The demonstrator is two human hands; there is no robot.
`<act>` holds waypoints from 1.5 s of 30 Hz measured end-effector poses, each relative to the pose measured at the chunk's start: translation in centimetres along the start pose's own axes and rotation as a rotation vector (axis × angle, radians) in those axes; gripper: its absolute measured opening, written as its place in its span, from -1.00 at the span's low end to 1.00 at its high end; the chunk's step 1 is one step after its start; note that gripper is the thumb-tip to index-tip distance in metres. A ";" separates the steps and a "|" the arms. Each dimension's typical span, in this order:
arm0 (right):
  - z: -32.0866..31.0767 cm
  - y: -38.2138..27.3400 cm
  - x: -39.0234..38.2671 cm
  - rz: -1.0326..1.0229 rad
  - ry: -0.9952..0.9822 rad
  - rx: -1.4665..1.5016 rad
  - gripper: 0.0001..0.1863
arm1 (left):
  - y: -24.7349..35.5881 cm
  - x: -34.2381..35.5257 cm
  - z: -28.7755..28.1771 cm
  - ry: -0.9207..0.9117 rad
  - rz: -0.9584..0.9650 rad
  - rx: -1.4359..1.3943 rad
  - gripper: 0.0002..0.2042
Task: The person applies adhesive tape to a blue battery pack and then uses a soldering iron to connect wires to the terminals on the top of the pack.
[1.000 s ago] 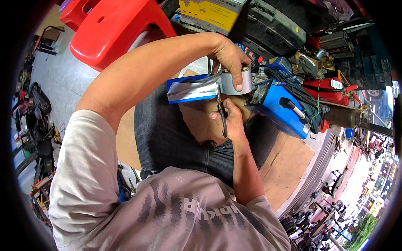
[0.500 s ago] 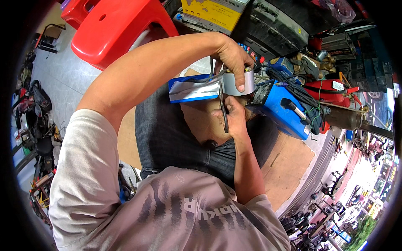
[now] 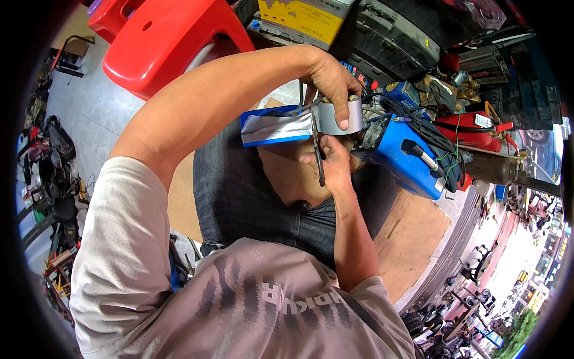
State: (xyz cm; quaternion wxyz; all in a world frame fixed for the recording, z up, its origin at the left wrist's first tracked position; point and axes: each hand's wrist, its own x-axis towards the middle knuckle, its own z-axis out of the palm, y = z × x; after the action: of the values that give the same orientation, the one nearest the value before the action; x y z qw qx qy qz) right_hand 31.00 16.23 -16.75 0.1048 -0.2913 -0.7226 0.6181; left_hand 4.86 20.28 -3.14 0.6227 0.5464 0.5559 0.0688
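Observation:
My left hand reaches over from above and grips a roll of silver tape, its thumb pressed on the outer face. From the roll, a silver tape strip runs left and lies along a blue box-shaped piece above my lap. Below the roll, my right hand is closed around what look like dark-handled scissors. Their upper end stands upright across the tape, beside the roll's left side. The fingers partly hide the handles, and I cannot tell whether the blades are closed.
A blue machine with coiled black cables stands right of my hands. Behind it lie a red fire extinguisher and assorted tools. A red plastic stool is at upper left; a yellow box and black case sit at the back.
The tape roll and the scissors have shifted very slightly, the scissors tipping a little. Both hands keep their grips.

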 end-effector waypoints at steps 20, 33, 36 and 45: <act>-0.4 -1.1 -0.4 0.023 0.106 -0.102 -0.26 | 1.1 1.8 -1.2 0.125 0.090 0.106 0.07; -19.7 -6.2 -7.3 0.018 0.477 -0.539 -0.67 | 8.5 -20.2 -7.0 0.882 0.405 0.001 -0.08; -24.3 -2.5 -8.6 -0.006 0.560 -0.624 -0.69 | 2.4 -27.2 -7.7 1.046 0.043 0.101 -0.12; -22.8 -0.2 -7.0 0.092 0.554 -0.654 -0.73 | -11.2 -39.3 -4.0 1.159 -0.844 0.686 -0.07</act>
State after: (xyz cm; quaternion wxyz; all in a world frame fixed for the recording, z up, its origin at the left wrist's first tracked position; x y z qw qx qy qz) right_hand 48.32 31.34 -10.22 0.1692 -0.4961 -0.8114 0.2588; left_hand -18.66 -8.90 13.49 0.0047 0.3281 0.9417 -0.0744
